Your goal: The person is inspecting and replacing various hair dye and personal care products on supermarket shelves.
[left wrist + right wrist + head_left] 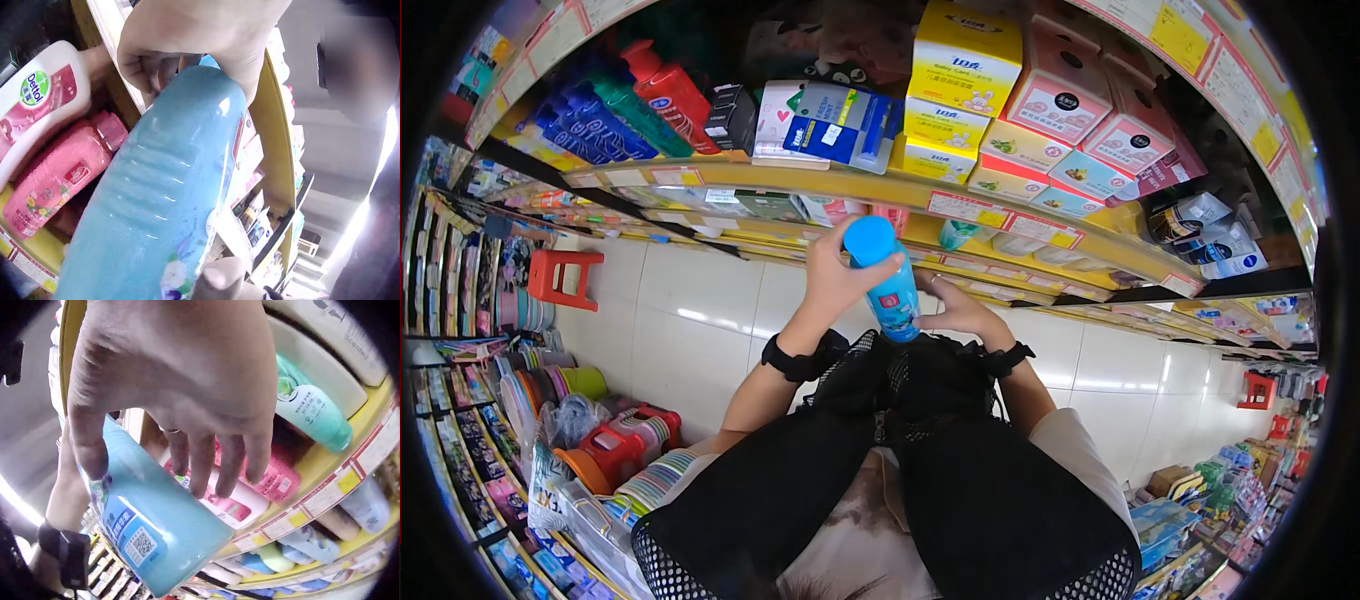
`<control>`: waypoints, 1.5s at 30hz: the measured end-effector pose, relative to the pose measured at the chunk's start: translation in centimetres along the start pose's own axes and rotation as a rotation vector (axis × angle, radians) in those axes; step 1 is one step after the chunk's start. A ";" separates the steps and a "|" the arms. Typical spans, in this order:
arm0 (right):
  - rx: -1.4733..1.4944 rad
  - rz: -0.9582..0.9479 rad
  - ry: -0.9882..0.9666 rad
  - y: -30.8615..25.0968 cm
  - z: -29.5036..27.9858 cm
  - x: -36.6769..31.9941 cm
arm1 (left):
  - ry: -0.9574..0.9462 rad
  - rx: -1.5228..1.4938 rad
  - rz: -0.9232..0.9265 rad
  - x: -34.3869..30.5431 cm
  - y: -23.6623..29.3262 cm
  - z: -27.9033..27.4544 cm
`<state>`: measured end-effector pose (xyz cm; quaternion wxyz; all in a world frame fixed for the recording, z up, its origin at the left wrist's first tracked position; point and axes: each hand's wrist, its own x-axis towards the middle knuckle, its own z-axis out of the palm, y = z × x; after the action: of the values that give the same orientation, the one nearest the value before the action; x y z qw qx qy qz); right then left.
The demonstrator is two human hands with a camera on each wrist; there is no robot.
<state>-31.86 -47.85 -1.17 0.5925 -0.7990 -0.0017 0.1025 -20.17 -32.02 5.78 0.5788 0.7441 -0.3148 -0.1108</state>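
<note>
A light-blue bottle (892,303) with a bright blue cap (869,240) is held tilted in front of the chest. My left hand (836,275) grips its capped end, thumb across the front. The left wrist view shows the left hand (200,31) above the bottle body (156,181), its fingers partly hidden. Near the base, my right hand (962,312) holds the bottle's side. In the right wrist view, the right hand (175,369) has its thumb on one side of the bottle (165,512) and fingers along the other; a white QR label (141,545) faces out.
Shelves (830,170) with yellow boxes (965,60) and a red pump bottle (668,95) stand ahead. Pink bottles (62,175) and a green bottle (315,412) lie on a lower shelf. A red stool (565,279) and stacked basins (645,430) are at left on the tiled floor.
</note>
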 end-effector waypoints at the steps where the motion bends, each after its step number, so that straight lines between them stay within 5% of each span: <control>1: 0.138 -0.002 -0.070 -0.4 0.3 0.2 | 0.015 -0.079 -0.054 0.1 0.2 -0.4; 5: 0.302 0.019 -0.125 -3.6 1.6 0.5 | 0.067 -0.433 -0.171 0.2 0.8 -1.8; 10: 0.419 -0.025 -0.045 -4.2 3.9 0.3 | 0.112 -0.481 -0.306 -0.1 0.9 -3.2; 16: 0.708 0.075 -0.019 -4.1 5.9 -1.3 | -0.046 -0.632 -0.396 -3.1 -1.1 -3.0; 19: 0.796 0.071 0.065 -4.1 7.3 -2.3 | -0.269 -0.813 -0.494 -5.3 -2.7 -2.2; 25: 0.720 0.129 0.237 -2.8 8.7 -4.5 | -0.350 -0.826 -0.540 -7.4 -2.5 -0.1; 45: 0.799 0.315 0.251 -4.0 6.3 -16.2 | -0.353 -0.708 -0.533 -14.4 3.2 8.6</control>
<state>-48.30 -42.70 3.51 0.8276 -0.5041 0.2315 0.0862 -36.97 -30.67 3.31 0.6859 0.5256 -0.1492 -0.4807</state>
